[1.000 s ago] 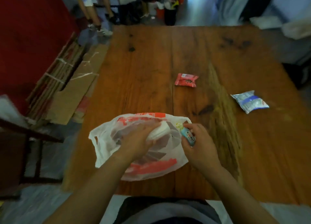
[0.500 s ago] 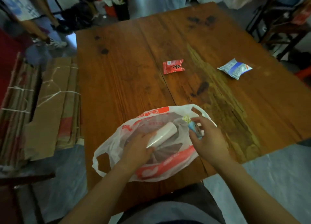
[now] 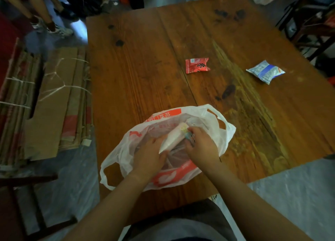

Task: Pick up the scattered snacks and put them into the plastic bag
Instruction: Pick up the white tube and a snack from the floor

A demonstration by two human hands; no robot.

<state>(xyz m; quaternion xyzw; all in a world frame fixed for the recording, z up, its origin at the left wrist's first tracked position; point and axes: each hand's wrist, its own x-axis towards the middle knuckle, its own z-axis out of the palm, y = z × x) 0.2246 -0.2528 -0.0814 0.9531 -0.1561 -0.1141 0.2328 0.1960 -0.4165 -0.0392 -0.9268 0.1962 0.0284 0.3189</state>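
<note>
Plastic bag (image 3: 220, 132) lies on tabletop (image 3: 137, 74) near front edge. L hand (image 3: 150, 154) fingers grip a white packet at bag mouth; R hand (image 3: 201, 146) fingers pinch a small blue snack (image 3: 188, 136) there. Red snack (image 3: 197, 65) & blue-white snack (image 3: 265, 71) lie farther back, well apart.

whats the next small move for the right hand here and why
Probably let go of the small blue packet into the plastic bag. The right hand already holds it at the bag's mouth, which the left hand keeps open. A red snack and a blue-white snack lie on the table, waiting.
</note>
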